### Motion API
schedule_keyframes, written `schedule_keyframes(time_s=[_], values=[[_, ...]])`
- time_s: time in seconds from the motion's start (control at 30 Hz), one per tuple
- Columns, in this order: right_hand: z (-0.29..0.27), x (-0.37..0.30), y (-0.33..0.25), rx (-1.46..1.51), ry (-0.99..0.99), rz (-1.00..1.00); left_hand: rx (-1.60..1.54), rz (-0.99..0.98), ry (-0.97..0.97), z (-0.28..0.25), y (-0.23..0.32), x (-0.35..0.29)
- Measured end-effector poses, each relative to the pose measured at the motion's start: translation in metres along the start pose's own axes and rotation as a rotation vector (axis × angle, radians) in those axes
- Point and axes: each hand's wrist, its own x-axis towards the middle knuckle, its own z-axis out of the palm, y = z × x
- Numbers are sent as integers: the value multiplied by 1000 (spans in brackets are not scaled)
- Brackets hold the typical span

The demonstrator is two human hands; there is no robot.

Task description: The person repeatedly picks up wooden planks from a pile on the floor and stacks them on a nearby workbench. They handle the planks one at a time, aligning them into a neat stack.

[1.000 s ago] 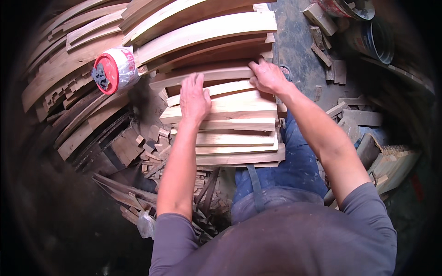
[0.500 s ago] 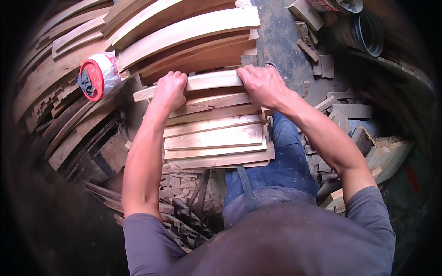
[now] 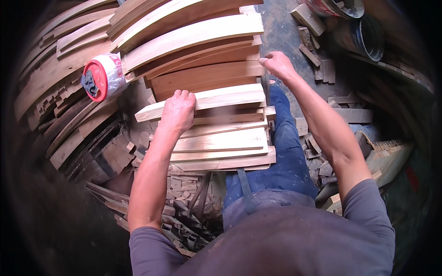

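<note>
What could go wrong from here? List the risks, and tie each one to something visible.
The pale board could swing or slip, since only the left hand grips it, near one end, while the right hand is off it.

The stacked boards below have uneven ends, so a bump might shift them.

The wood scraps strewn on the floor nearby might make for poor footing.

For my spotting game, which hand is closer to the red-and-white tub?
Left: the left hand is right of the tub, lower in view; the right hand is much farther right.
</note>
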Motion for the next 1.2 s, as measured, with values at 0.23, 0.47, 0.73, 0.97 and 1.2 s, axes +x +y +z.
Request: schedule_keyframes(time_s=[0.23,0.47,0.73,0.97,1.2], values=[[50,12,28,546,23,61,-85,-65,-33,-29,6,-15],[40,-18,-14,692,-11,-173,-93,-7,-64,5,33,-48],[15,-66,-29,707,-97,-271,-184,-122,-64,31,66,-93],[17,-117,-6,508,-186,-335,-409,-172,171,23,87,-122],[63,-152,39,-36,-69,-734,-506,-205,639,-1,40,-50]])
